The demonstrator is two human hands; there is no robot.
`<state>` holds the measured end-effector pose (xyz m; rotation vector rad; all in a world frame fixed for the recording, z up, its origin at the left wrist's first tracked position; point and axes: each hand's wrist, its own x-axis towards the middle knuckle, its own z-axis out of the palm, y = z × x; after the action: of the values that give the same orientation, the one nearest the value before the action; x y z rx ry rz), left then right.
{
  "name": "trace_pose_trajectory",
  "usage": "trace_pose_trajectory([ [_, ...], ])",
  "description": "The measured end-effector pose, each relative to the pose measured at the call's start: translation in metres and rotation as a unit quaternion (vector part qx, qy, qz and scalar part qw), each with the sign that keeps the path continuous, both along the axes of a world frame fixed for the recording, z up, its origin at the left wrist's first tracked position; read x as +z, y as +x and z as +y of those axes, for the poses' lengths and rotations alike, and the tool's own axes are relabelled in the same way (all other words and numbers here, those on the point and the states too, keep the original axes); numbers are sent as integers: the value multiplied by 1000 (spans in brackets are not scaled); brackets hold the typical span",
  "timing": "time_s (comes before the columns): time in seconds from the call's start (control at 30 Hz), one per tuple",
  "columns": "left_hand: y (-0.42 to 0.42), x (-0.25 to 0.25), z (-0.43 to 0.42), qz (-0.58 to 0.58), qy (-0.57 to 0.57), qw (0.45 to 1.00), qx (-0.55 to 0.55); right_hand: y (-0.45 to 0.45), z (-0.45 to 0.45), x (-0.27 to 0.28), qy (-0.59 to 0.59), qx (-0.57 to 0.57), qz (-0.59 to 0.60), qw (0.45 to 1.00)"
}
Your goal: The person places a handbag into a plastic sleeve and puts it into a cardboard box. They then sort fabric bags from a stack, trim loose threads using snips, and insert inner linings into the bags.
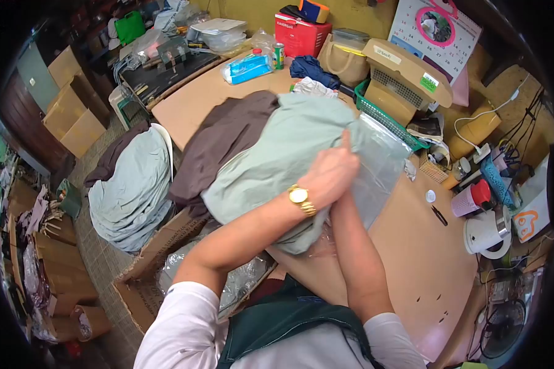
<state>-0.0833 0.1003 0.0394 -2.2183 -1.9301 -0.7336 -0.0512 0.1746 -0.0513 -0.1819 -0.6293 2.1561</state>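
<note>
L fingers, index extended on pale-grn cloth, can't tell grip, R fingers hidden, state unclear

The left hand, a gold watch at its wrist, is over the grey-green cloth — brown cloth lies against it — and the right forearm reaches in from below, its hand mostly hidden. Clear plastic lies beside them on the table; a calendar hangs behind.

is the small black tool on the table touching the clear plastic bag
Apart. The head view shows bare tabletop between the small black tool and the nearest edge of the clear plastic bag.
</note>
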Motion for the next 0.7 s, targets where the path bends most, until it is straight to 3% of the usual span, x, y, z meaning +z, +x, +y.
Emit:
trace_pose_trajectory([
  [0.03, 10, 7, 6, -3, -6, 1000, -7, 5, 2, 11, 16, 2, 37, 999],
  [0.13, 14, 23, 1, -4, -15, 1000, -21, 55, 18, 18, 4, -113, -67, 991],
  [0.2, 9, 21, -34, -207, -79, 950, -221, 101, 38, 16, 1, -184, -143, 973],
  [0.23, -1, 14, -47, -210, -75, 951, -214, 119, 48, 13, 0, -216, -180, 960],
  [0.3, -23, -15, -68, -10, 47, 997, 54, 138, 55, -1, 75, -320, -300, 896],
  [0.33, -25, -48, -66, -8, 44, 996, 74, 135, 51, -5, 99, -346, -338, 870],
  [0.37, -22, -94, -56, -43, 45, 997, 49, 114, 30, 11, 274, -332, -426, 795],
  [0.4, -17, -119, -50, -80, 47, 995, 27, 88, 8, 26, 445, -304, -485, 688],
  [0.43, -11, -118, -40, -90, -44, 995, -2, 58, -13, 35, 457, -280, -475, 698],
  [0.47, -10, -113, -39, -105, -134, 985, -36, 29, -38, 42, 582, -150, -583, 547],
  [0.5, -20, -106, -53, -111, -137, 984, -17, 9, -52, 44, 674, -19, -649, 354],
  [0.53, -31, -94, -66, -168, -189, 960, -122, 4, -40, 21, 600, 95, -660, 443],
  [0.57, -45, -83, -78, -222, -234, 918, -229, 10, -25, 7, 611, 100, -651, 440],
  [0.63, -111, -67, -128, -426, -190, 838, -282, 15, -15, 12, 610, 134, -697, 353],
  [0.67, -149, -60, -157, -526, -145, 810, -214, 19, -3, 11, 614, 138, -692, 353],
  [0.7, -194, -66, -183, -493, -59, 866, -62, 25, 12, 9, 638, 137, -671, 351],
])
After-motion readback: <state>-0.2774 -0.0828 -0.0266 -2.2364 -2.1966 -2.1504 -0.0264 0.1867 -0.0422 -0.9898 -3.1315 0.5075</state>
